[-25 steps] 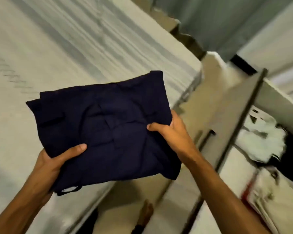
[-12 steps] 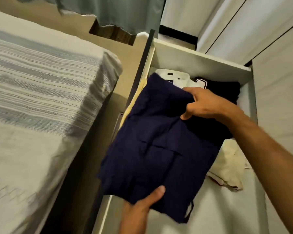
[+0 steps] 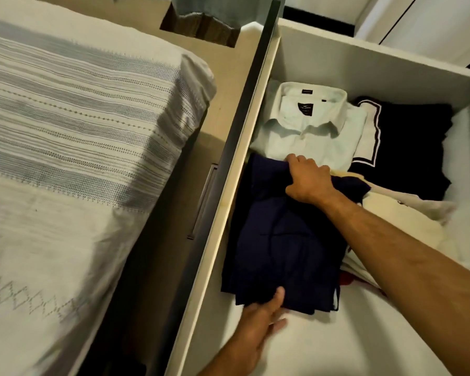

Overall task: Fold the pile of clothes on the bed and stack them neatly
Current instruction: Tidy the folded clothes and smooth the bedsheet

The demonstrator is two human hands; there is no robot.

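While the folded navy garment [image 3: 280, 240] settles onto the white drawer floor [image 3: 337, 346], the head view shows both hands on it. At its twelve o'clock edge the right hand [image 3: 308, 180] curls its fingers [image 3: 293, 161] over the cloth, gripping it just beside the folded white shirt [image 3: 307, 126]. At six o'clock the left hand [image 3: 258, 324] pinches the near edge, thumb on top and the other digits underneath. A dark top with white trim [image 3: 407, 142] lies at two o'clock and cream clothes [image 3: 407, 221] at three o'clock, partly under the navy piece. The bed [image 3: 79, 118] sits at nine o'clock. This looks like the stacking step: next, let go, smooth the cloth flat and square its edges with the shirt
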